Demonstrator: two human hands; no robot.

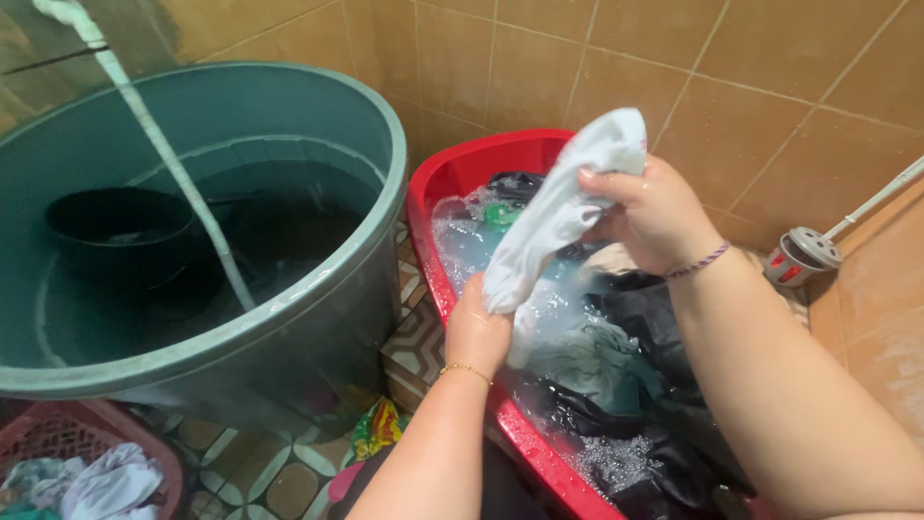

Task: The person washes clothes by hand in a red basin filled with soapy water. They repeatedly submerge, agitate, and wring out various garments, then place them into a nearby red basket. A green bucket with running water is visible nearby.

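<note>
White cloth (563, 207), red basin (452, 178), dark clothes (654, 327), grey-green barrel (318, 318), tan wall tiles (731, 67), patterned floor tiles (289, 472).

dark clothes (664, 385) lie half under suds; pink basket (58, 433) cut off.

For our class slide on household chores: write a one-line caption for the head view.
Two hands wring a white cloth over a red basin of soapy laundry.

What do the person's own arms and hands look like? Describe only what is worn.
Both arms are bare, with no sleeves in view. The left hand has a thin gold chain bracelet at the wrist. The right hand has a slim purple and white braided wristband. No gloves or rings show.
</note>
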